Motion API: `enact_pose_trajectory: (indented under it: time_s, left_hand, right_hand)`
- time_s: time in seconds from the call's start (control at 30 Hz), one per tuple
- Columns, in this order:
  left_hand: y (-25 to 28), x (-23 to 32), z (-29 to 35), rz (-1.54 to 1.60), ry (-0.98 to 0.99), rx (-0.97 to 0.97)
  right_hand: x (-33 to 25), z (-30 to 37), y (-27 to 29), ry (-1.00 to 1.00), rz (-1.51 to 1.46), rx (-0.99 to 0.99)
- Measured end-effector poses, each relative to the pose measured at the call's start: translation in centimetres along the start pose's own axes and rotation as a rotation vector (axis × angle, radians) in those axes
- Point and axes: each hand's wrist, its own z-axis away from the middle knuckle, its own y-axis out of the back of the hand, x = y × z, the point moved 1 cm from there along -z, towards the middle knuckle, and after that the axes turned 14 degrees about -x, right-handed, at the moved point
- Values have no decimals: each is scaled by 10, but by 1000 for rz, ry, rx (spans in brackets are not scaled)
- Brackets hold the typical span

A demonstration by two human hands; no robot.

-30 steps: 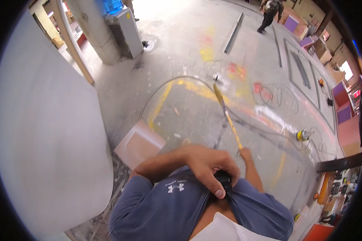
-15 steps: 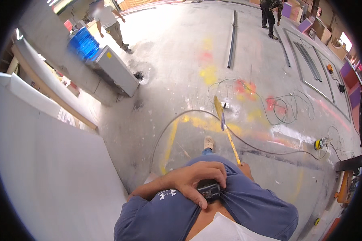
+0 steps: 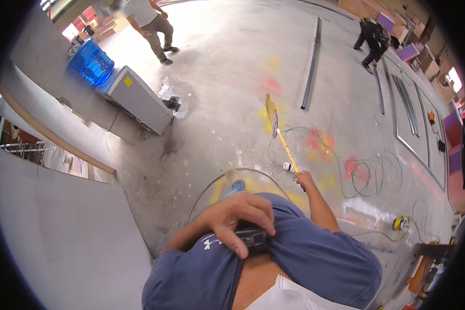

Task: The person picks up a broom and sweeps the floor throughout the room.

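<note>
My left hand (image 3: pixel 243 214) is closed around a small black boxy device (image 3: pixel 251 238) at my chest, over the blue shirt. Thumb and fingers grip its sides; part of the device is hidden beneath them. Stretched out ahead, my right hand (image 3: pixel 305 181) is wrapped round the yellow handle of a broom (image 3: pixel 287 148). The broom's head, with tan-yellow bristles, points away from me over a yellow paint patch on the concrete floor. A small white container (image 3: pixel 287 166) stands just left of the handle near my right hand.
A water dispenser (image 3: pixel 139 95) with a blue bottle (image 3: pixel 93 62) stands left. Metal profiles (image 3: pixel 311 62) lie ahead; cables (image 3: pixel 364 175) and a yellow-black can (image 3: pixel 399 223) are right. One person (image 3: pixel 155 28) stands far left, another (image 3: pixel 374 41) bends far right. A white panel (image 3: pixel 67 217) is at left.
My right arm has reached forward with the broom, which is farther out. I have stepped ahead. The far-left person looks nearer, and the far-right person bends lower. My left hand keeps its grip.
</note>
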Motion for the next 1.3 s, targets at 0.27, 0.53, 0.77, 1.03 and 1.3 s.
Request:
enact_pose_trajectory:
  time_s: [0.27,0.53,0.77,1.03,1.3]
  left_hand:
    - [183,-45,31,193,-134,-9]
    - [379,-118,90,294,152,244]
    - [530,-228,190,119,758,609]
    - [525,-355,416,424,1573,1322]
    - [523,-362,440,936,1524,1535]
  right_hand:
    - [-22,-109,12,58,544,-170]
    - [-132,-197,25,9,545,-215]
    - [-192,-278,39,-84,443,-207]
    - [-297,-433,80,-146,363,-250]
    - [-175,-650,184,-335,-8,-323]
